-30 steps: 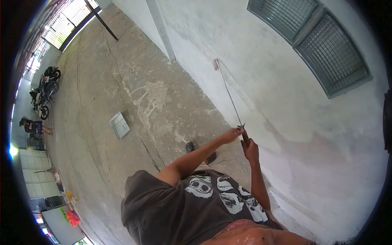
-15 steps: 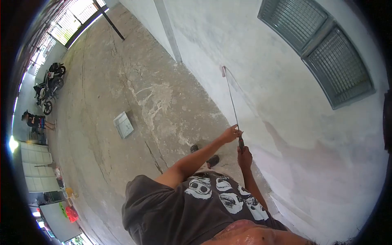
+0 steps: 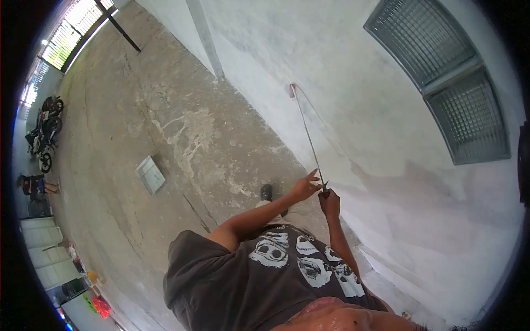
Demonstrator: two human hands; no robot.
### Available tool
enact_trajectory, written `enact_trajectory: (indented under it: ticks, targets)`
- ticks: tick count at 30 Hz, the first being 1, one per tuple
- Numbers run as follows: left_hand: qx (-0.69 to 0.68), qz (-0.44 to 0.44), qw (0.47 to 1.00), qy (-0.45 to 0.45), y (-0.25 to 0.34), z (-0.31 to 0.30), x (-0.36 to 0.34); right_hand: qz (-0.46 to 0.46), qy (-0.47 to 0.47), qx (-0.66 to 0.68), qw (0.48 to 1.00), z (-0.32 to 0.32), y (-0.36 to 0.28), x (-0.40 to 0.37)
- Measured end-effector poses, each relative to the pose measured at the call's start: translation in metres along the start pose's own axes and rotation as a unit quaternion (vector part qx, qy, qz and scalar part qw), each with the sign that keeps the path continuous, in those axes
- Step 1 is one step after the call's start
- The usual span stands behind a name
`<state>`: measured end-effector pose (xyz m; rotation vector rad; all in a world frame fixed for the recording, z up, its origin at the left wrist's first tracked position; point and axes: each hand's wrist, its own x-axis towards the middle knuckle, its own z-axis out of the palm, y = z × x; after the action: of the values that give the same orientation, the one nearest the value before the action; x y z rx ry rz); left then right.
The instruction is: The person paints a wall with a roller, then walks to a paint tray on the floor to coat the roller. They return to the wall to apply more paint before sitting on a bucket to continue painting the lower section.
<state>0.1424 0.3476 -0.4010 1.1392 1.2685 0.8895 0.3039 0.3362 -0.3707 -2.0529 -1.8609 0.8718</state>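
Note:
A paint roller on a long thin rod (image 3: pixel 307 128) slants from my hands up to the wall. Its pinkish roller head (image 3: pixel 292 91) rests against the white wall (image 3: pixel 353 110). My right hand (image 3: pixel 330 203) is closed round the dark handle at the near end. Just ahead of it, my left hand (image 3: pixel 305 186) is at the rod with its fingers spread and stretched out, the tips touching or very close to the rod. A darker, damp-looking patch (image 3: pixel 408 185) shows on the wall to the right of my hands.
A pale paint tray (image 3: pixel 150 175) lies on the cracked concrete floor (image 3: pixel 182 132). Glass-block windows (image 3: pixel 422 44) are set in the wall. Motorcycles (image 3: pixel 45 132) and a person (image 3: pixel 34 186) stand at the far left. A dark post (image 3: pixel 118 26) rises near the gate.
The roller head has shifted slightly up and left in view, and my right hand is a little higher. My left fingers have spread wider. The whole view has turned a little, and my feet have moved.

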Motion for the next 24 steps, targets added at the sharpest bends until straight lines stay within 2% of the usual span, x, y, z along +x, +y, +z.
enact_trajectory:
  ticks: [1,2,5,6,8,11,15,19,21,23,24]
  targets:
    - [0.006,-0.022,0.999,-0.036,0.0,-0.009,-0.004,0.027,0.015,-0.011,0.999,0.004,0.005,0.0]
    - [0.076,-0.012,0.997,-0.032,-0.028,-0.014,0.004,0.054,0.029,-0.021,0.998,0.007,0.011,-0.001]
    - [0.114,-0.032,0.993,-0.025,-0.068,-0.056,-0.001,0.079,-0.006,-0.014,0.997,0.012,0.014,0.008]
    - [0.122,-0.031,0.992,-0.023,-0.064,-0.076,-0.007,0.076,-0.005,-0.006,0.997,0.015,0.01,0.017]
    - [0.054,-0.058,0.997,0.025,-0.054,-0.111,-0.027,0.045,-0.014,-0.007,0.999,0.022,-0.001,0.04]
    - [0.018,-0.082,0.995,0.062,-0.116,-0.154,-0.034,0.012,-0.011,0.005,1.0,0.034,-0.03,0.096]
    - [0.064,-0.084,0.986,0.129,-0.113,-0.19,-0.054,-0.013,-0.013,0.025,1.0,0.017,-0.026,0.114]
    - [0.023,-0.1,0.985,0.141,-0.121,-0.194,-0.059,0.008,-0.043,-0.015,0.999,-0.015,0.09,0.057]
    - [-0.001,-0.097,0.987,0.131,-0.129,-0.186,-0.061,0.153,-0.039,0.142,0.977,-0.036,0.13,0.023]
    - [-0.028,-0.102,0.984,0.145,-0.13,-0.182,-0.064,0.153,-0.053,0.147,0.976,-0.043,0.142,0.028]
    - [-0.026,-0.105,0.984,0.141,-0.13,-0.18,-0.067,0.115,-0.059,0.114,0.985,-0.033,0.147,0.047]
